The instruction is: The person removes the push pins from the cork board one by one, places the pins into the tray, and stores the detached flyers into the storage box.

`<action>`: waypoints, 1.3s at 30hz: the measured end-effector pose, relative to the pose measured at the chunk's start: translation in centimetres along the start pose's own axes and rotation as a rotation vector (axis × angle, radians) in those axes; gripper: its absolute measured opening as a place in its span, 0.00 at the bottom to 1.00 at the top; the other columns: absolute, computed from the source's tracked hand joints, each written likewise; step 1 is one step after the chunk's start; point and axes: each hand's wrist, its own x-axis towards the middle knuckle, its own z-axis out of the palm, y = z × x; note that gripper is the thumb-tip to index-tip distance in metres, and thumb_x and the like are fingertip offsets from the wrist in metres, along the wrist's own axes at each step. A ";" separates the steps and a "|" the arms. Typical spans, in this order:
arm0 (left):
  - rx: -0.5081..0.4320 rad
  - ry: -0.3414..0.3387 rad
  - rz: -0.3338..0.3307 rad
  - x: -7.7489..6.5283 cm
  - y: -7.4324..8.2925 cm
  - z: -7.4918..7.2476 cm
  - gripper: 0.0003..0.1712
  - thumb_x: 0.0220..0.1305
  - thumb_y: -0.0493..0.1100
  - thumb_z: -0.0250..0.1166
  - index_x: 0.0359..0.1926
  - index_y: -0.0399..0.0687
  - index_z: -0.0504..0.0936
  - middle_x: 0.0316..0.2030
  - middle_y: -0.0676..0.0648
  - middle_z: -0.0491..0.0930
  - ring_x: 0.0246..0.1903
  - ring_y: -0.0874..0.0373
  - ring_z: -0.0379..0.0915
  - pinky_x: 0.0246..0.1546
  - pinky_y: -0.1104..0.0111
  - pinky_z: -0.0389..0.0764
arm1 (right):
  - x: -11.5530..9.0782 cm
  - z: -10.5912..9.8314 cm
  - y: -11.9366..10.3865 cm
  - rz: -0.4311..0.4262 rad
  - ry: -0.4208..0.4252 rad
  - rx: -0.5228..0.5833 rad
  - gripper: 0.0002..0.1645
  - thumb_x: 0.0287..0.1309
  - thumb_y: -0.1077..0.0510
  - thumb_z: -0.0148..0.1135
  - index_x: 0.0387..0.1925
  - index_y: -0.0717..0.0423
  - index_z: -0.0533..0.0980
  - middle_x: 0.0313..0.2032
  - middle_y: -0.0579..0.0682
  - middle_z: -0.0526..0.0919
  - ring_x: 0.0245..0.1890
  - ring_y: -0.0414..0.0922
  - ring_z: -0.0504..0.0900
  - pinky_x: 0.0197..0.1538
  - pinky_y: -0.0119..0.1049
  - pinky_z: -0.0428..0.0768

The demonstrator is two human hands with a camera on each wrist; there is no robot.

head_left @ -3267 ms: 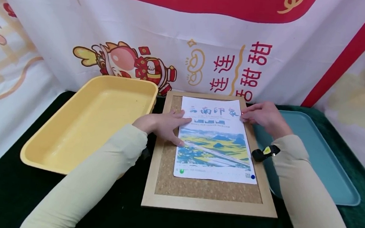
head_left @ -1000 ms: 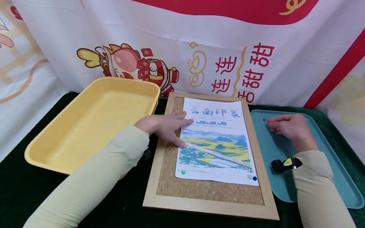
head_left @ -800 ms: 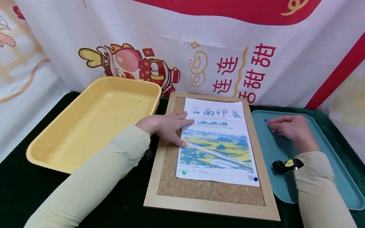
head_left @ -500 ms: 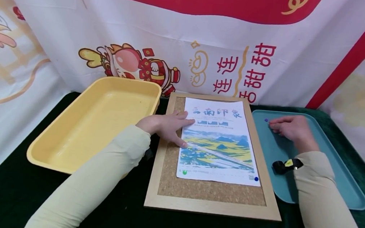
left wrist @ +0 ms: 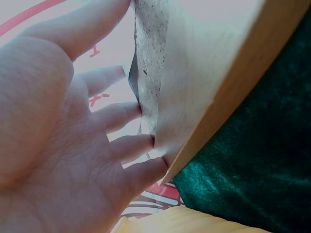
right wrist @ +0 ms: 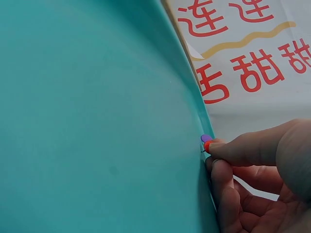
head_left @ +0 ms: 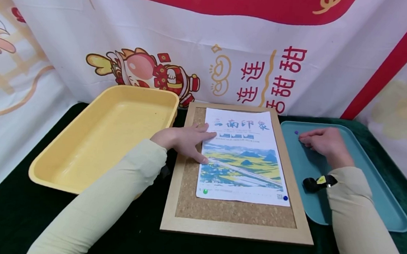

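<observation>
A printed sheet (head_left: 241, 174) with a landscape picture lies on a wood-framed corkboard (head_left: 236, 212). My left hand (head_left: 188, 139) rests spread over the board's left side, its thumb and fingertips touching the sheet's left edge. A green thumbtack (head_left: 205, 191) sits at the sheet's lower left corner, a dark blue thumbtack (head_left: 285, 198) at its lower right. Over the far left part of the blue-green tray (head_left: 367, 202), my right hand (head_left: 327, 144) pinches a red thumbtack (right wrist: 208, 146) between thumb and forefinger. A purple thumbtack (right wrist: 205, 138) lies right beside it.
A deep yellow tray (head_left: 93, 141) stands left of the board, under my left forearm. Dark green cloth (head_left: 125, 237) covers the table. A printed white curtain (head_left: 218, 35) hangs close behind the board and trays. A black device (head_left: 314, 185) is strapped to my right wrist.
My right hand has moved from the sheet's upper right corner to the tray, staying near the purple thumbtack for the last second. My left hand has kept its place on the sheet.
</observation>
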 end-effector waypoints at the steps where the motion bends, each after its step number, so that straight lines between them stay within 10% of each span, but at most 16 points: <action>1: 0.001 0.000 0.000 0.0 0.0 0.0 0.55 0.72 0.64 0.66 0.87 0.63 0.44 0.87 0.46 0.29 0.86 0.41 0.20 0.85 0.43 0.36 | 0.0 0.0 0.0 0.002 -0.001 -0.001 0.26 0.80 0.51 0.56 0.68 0.62 0.78 0.67 0.68 0.75 0.56 0.59 0.73 0.53 0.45 0.75; 39: -0.001 0.004 0.006 0.0 -0.1 0.0 0.55 0.72 0.64 0.66 0.87 0.63 0.44 0.87 0.46 0.30 0.86 0.41 0.21 0.85 0.42 0.37 | -0.4 -0.4 -0.9 -0.046 -0.043 0.075 0.33 0.79 0.41 0.57 0.72 0.58 0.75 0.62 0.62 0.82 0.55 0.53 0.77 0.51 0.38 0.79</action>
